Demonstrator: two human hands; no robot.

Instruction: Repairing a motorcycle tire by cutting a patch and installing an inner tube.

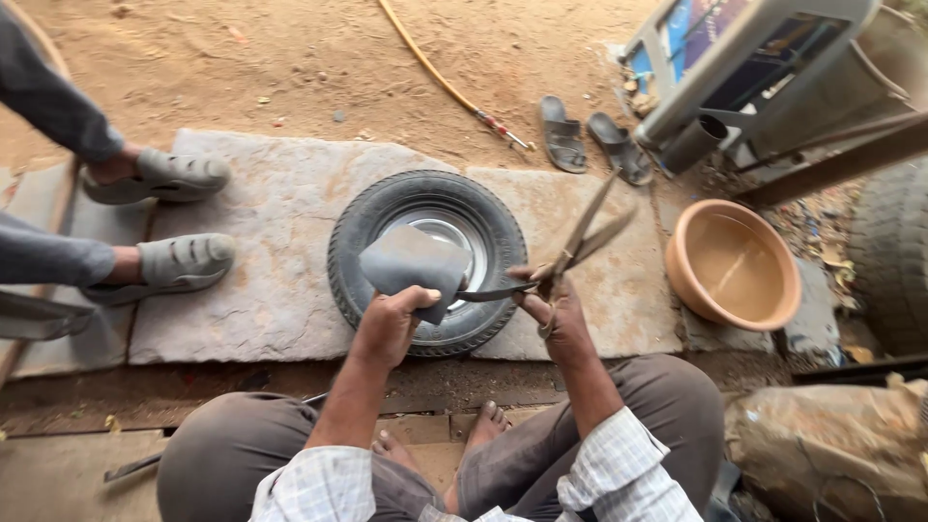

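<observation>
Presently the left hand [387, 324] pinches a grey sheet [414, 263] over the tyre [353, 253]. Shears [565, 256], gripped by the right hand [553, 309], point blades leftward at the sheet's lower edge.

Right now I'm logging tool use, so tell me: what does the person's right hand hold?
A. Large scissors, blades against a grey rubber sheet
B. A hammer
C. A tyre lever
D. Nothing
A: the right hand has its grip closed on large scissors, whose blades meet the grey rubber sheet held by the left hand above the tyre.
</observation>
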